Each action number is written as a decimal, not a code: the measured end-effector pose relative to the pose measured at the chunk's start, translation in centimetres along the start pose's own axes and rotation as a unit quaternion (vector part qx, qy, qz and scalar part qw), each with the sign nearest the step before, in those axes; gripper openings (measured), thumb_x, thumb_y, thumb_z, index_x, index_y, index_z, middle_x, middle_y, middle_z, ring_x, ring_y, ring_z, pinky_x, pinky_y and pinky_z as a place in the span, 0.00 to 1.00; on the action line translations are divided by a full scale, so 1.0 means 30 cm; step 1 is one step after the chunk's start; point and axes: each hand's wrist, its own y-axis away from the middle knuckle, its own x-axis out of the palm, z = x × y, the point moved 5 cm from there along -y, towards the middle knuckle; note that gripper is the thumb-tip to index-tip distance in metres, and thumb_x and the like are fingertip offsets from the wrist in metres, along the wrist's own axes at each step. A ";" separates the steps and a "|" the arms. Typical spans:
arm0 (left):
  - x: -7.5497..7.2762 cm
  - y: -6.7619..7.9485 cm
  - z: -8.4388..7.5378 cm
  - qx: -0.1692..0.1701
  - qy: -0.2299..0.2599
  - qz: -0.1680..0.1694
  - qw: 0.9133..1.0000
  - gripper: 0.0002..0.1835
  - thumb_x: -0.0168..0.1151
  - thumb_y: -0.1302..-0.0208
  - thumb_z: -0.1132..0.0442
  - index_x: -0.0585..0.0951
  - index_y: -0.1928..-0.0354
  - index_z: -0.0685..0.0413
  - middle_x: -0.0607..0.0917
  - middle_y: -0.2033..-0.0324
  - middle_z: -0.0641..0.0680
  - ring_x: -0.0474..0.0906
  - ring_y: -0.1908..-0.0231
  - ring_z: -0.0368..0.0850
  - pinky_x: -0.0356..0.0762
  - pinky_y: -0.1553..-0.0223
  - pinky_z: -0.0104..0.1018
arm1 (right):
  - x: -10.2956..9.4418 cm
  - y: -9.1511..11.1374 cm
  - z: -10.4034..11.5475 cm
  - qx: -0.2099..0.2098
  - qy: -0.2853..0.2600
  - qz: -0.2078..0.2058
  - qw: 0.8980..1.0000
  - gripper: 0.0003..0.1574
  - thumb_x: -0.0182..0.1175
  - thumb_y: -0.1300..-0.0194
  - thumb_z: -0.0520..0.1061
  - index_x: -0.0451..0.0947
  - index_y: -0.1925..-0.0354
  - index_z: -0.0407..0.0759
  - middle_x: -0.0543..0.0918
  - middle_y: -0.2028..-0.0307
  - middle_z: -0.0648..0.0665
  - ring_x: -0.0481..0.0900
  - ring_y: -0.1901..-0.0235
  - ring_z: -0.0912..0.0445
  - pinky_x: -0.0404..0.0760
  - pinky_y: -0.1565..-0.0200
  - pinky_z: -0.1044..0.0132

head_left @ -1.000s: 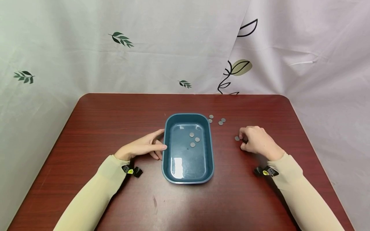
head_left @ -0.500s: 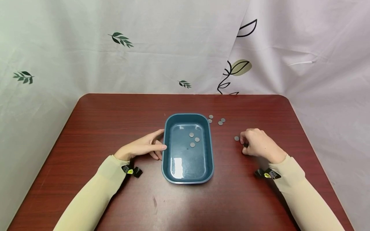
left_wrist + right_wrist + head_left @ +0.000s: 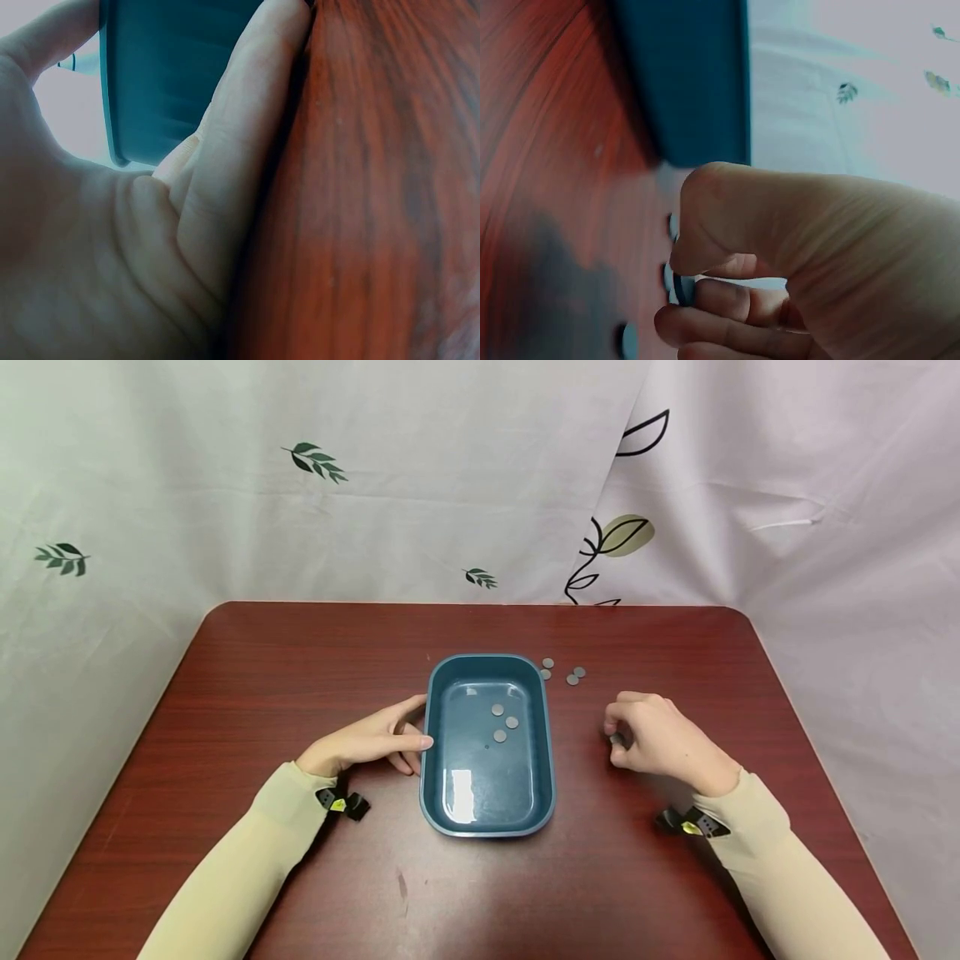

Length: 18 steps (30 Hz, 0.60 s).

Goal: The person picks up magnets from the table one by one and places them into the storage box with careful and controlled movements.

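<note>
In the head view a blue plastic tray stands mid-table. Three flat, round grey coins lie inside it. At the tray's left side, my left hand holds the wall, thumb over the rim and fingers along the outside; the left wrist view shows the fingers against the wall. To the right of the tray, my right hand pinches a coin between thumb and finger, seen edge-on in the right wrist view. Below it there, another coin lies on the table.
Beyond the tray's far right corner lie several loose coins in two small groups. The dark red wooden table has rounded far corners. A white curtain with leaf prints hangs behind and beside it.
My right hand drew back slightly from the loose coin beside it, then moved left, and that coin is now hidden in the head view. The left hand and tray have stayed put.
</note>
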 end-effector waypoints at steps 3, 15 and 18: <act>-0.001 -0.001 0.000 0.000 0.003 0.001 1.000 0.51 0.65 0.28 0.52 0.43 0.16 0.46 0.89 0.62 0.60 0.90 0.66 0.56 0.91 0.59 0.49 | -0.008 -0.013 0.031 -0.022 -0.019 -0.012 0.999 0.15 0.69 0.58 0.34 0.75 0.76 0.51 0.72 0.75 0.55 0.69 0.79 0.68 0.71 0.74 0.71; 0.005 -0.001 -0.006 -0.011 0.003 -0.003 1.000 0.51 0.65 0.28 0.53 0.42 0.16 0.42 0.90 0.61 0.60 0.90 0.66 0.56 0.91 0.59 0.50 | -0.045 -0.072 0.128 -0.073 -0.105 -0.039 0.991 0.12 0.72 0.52 0.36 0.82 0.70 0.51 0.77 0.70 0.56 0.76 0.74 0.67 0.79 0.72 0.72; 0.006 -0.001 -0.008 -0.011 0.005 -0.003 1.000 0.51 0.65 0.28 0.53 0.42 0.16 0.43 0.90 0.61 0.60 0.90 0.66 0.56 0.91 0.59 0.50 | -0.049 -0.090 0.153 -0.086 -0.126 -0.044 0.987 0.13 0.71 0.51 0.35 0.82 0.69 0.50 0.78 0.68 0.56 0.77 0.73 0.66 0.81 0.72 0.71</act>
